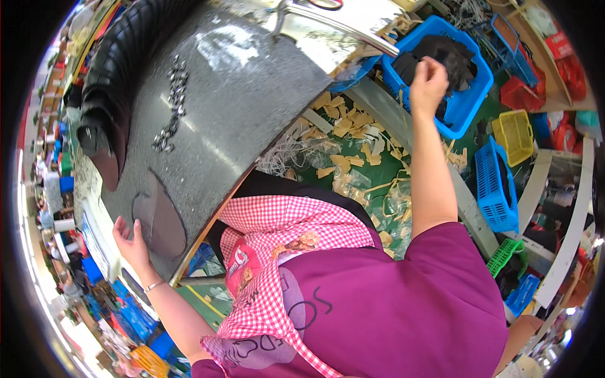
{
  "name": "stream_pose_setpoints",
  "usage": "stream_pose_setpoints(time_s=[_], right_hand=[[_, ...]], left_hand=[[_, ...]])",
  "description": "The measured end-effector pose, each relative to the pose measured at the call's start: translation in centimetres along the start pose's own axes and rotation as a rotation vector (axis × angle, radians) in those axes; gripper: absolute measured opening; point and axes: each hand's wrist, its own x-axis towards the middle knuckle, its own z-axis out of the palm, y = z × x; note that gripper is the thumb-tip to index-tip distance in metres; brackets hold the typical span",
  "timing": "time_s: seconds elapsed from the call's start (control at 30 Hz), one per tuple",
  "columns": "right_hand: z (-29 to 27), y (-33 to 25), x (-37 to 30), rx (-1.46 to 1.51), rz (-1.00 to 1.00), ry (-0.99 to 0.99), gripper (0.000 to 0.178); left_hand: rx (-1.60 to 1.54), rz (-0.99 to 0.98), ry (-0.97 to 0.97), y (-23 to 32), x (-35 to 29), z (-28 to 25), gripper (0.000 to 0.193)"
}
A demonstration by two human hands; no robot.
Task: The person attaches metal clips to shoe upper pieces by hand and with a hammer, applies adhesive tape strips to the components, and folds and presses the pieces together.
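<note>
On the table (224,113): flat dark piece (166,225), long axis toward near edge, just right of left hand (132,246) (spread, seemingly empty); right hand (430,88) over basket (471,113), pinched, contents unclear.

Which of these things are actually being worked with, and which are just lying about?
Seemingly in use:
- dark flat piece by the left hand
- blue basket of dark pieces, at the right hand

Apparently just lying about:
- pale scraps on the floor
- yellow basket
</note>
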Motion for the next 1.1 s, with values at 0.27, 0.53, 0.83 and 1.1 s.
stream_pose_setpoints(time_s=[0.27,0.53,0.83,1.1], right_hand=[[4.3,6.2,-6.9,0.005,0.261,-0.267,0.015],[3.8,10.4,-5.0,-0.027,0.283,-0.299,0.016],[0.6,15.9,-4.3,-0.144,0.343,-0.263,0.015],[8.7,15.9,4.4,-0.256,0.144,-0.295,0.019]], left_hand=[[0.567,0.545,0.088,17.3,-3.5,7.6,0.047],[0.542,0.785,-0.179,25.7,-5.6,15.5,0.039],[0.473,0.995,-0.47,30.1,-6.1,23.2,0.033],[0.188,1.109,-0.619,29.9,-6.3,28.5,0.032]])
